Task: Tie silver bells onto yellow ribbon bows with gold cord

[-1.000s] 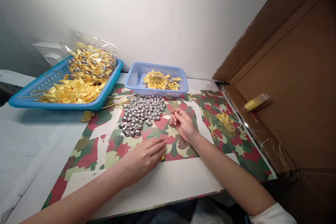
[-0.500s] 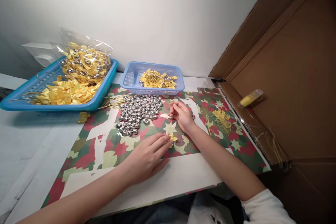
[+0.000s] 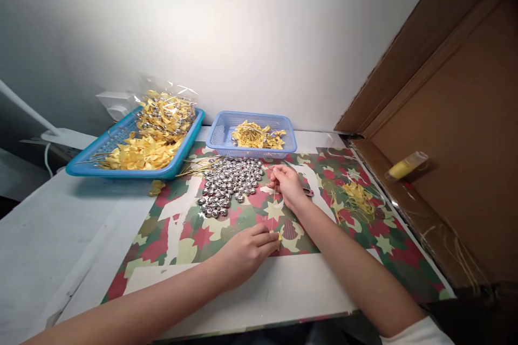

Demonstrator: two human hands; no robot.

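Low over the patterned sheet, my left hand [image 3: 250, 250] is closed on a small yellow ribbon bow [image 3: 279, 238], mostly hidden by my fingers. My right hand [image 3: 288, 187], farther from me, pinches the upper end of a thin yellow thread [image 3: 273, 209]. The thread runs taut down to the bow. Left of my right hand lies a pile of shiny silver bells [image 3: 230, 183]. Just behind its wrist shows a dark pinkish handle [image 3: 308, 192], perhaps of small scissors.
A blue basket [image 3: 198, 118] with yellow bows and a filled clear bag stands at the left. Another blue basket [image 3: 291, 132] of bows is at the back. Thread scraps [image 3: 358, 198] lie right, near a cardboard wall [image 3: 453, 118] bearing a yellow spool [image 3: 407, 166].
My left hand has closed more around the bow and moved nearer to me. The thread now stretches longer and straighter between both hands. The whole view has shifted slightly.
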